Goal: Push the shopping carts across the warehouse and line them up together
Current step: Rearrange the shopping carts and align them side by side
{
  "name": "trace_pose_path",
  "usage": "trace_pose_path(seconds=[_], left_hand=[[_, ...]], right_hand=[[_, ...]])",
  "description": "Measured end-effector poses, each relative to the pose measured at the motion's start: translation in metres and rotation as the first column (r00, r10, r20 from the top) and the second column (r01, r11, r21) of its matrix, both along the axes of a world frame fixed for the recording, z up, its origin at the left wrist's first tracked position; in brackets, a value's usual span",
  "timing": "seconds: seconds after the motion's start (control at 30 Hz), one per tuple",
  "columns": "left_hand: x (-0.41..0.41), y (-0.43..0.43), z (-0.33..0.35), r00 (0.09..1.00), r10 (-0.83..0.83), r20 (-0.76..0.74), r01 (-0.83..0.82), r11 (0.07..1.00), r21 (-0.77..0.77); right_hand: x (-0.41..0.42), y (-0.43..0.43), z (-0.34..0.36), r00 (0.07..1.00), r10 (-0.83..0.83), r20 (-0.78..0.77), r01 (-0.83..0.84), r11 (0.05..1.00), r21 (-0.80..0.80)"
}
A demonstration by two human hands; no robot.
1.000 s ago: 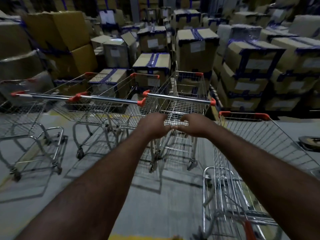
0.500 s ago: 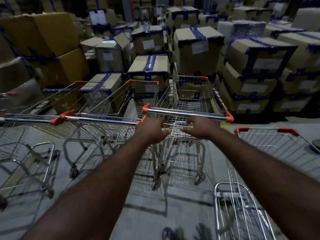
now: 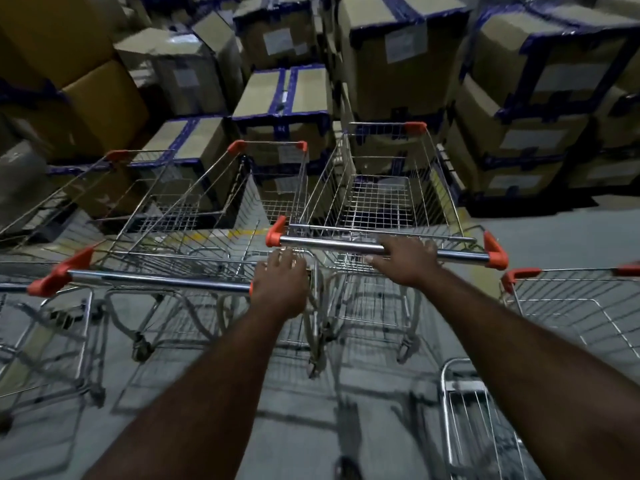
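Observation:
The centre shopping cart (image 3: pixel 377 202) of wire mesh stands nose-first against the stacked boxes, and its chrome handle (image 3: pixel 329 242) has orange end caps. My right hand (image 3: pixel 405 263) lies on that handle right of its middle, fingers over the bar and thumb under it. My left hand (image 3: pixel 280 287) is lower and to the left with its fingers spread straight. It holds nothing and sits over the right end of the neighbouring cart's handle (image 3: pixel 156 282). That second cart (image 3: pixel 194 209) stands side by side with the centre one.
Tall stacks of taped cardboard boxes (image 3: pixel 398 57) wall off the far side. A further cart (image 3: pixel 31 341) is at the left edge and another cart (image 3: pixel 571 299) stands close on the right, its frame reaching down to the lower right. Grey concrete floor (image 3: pixel 294 427) lies below my arms.
The carts and boxes have come nearer. My right hand rose from below the handle onto the bar. My left hand spread open and shifted left toward the neighbouring cart's handle end.

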State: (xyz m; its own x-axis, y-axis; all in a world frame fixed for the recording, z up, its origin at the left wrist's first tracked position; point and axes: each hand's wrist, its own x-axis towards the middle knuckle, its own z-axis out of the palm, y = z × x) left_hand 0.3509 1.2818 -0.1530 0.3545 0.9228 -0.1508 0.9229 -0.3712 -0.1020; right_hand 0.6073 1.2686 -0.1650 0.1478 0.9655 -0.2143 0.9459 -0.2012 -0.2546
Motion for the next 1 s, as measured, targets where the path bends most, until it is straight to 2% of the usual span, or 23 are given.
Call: trace_pose_path(seconds=[0.13, 0.4, 0.63, 1.0], left_hand=[[-0.001, 0.005, -0.007, 0.995, -0.002, -0.100, 0.008, 0.998, 0.064], [-0.002, 0.017, -0.008, 0.997, 0.064, 0.033, -0.067, 0.992, 0.108], [-0.013, 0.016, -0.010, 0.996, 0.079, -0.036, -0.074, 0.989, 0.126], [-0.018, 0.027, -0.014, 0.963, 0.199, 0.184, -0.220, 0.970, 0.105]], right_hand=[[0.003, 0.012, -0.002, 0.999, -0.042, -0.001, 0.041, 0.999, -0.027], [0.002, 0.015, 0.000, 0.998, -0.065, 0.006, 0.065, 0.998, 0.015], [-0.004, 0.010, -0.001, 0.996, -0.082, 0.023, 0.082, 0.997, 0.012], [-0.013, 0.013, -0.004, 0.993, -0.107, 0.048, 0.107, 0.994, 0.016]])
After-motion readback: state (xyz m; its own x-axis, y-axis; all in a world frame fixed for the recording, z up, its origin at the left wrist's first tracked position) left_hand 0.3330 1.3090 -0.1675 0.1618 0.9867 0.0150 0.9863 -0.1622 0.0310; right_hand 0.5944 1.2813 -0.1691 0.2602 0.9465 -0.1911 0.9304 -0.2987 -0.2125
